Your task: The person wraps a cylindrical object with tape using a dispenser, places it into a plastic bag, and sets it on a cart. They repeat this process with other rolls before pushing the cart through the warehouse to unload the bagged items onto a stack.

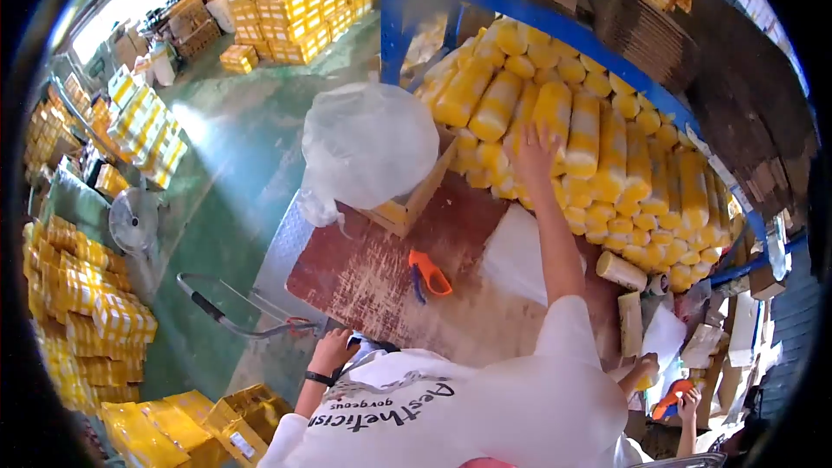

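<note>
My right hand [533, 152] reaches forward with fingers spread. It lies on the yellow-and-white plastic-wrapped rolls [582, 134] stacked beyond the table. At the near left edge of the table, my left hand [333, 352], with a black band on its wrist, is curled by a dark item I cannot make out. An orange tape dispenser [431, 274] with a dark blue handle lies on the worn red tabletop [373, 286]. A white sheet or bag [517, 253] lies under my right forearm. Left of the rolls, a cardboard box [400, 212] holds a large translucent plastic bag [371, 143].
A blue rack beam [598, 43] crosses above the rolls, with flattened cardboard [641, 30] on top. A bent metal handle [230, 316] juts out at left. Yellow-taped boxes [82, 312] and a fan [134, 218] stand left. At lower right, another person's hand [689, 403] holds an orange tool.
</note>
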A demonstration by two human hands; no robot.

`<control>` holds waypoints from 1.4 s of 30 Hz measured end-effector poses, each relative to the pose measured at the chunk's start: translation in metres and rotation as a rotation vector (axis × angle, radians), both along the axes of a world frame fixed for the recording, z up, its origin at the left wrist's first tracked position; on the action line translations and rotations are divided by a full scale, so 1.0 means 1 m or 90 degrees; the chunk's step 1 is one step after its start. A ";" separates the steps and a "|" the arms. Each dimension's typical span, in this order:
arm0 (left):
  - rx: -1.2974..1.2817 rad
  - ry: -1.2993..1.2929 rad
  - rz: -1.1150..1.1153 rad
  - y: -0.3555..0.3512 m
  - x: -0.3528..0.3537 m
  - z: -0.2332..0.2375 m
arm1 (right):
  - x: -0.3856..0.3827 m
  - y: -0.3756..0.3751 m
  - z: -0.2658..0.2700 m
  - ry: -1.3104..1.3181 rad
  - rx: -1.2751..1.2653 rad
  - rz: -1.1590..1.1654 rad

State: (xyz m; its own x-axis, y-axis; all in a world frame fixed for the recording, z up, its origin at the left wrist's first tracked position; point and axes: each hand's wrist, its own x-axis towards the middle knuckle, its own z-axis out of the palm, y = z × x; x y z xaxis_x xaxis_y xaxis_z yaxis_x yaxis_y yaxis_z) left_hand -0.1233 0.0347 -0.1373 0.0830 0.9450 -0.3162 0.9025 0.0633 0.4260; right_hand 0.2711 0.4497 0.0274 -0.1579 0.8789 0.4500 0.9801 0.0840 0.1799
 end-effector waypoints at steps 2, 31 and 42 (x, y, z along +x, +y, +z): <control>-0.035 0.058 -0.023 -0.012 0.002 -0.003 | 0.010 0.030 0.002 -0.094 -0.094 -0.061; -0.018 0.021 0.414 -0.122 -0.010 0.019 | -0.084 -0.052 0.002 0.646 -0.021 0.348; 0.013 -0.004 0.424 -0.228 -0.126 -0.002 | -0.440 -0.413 -0.122 0.416 -1.026 0.792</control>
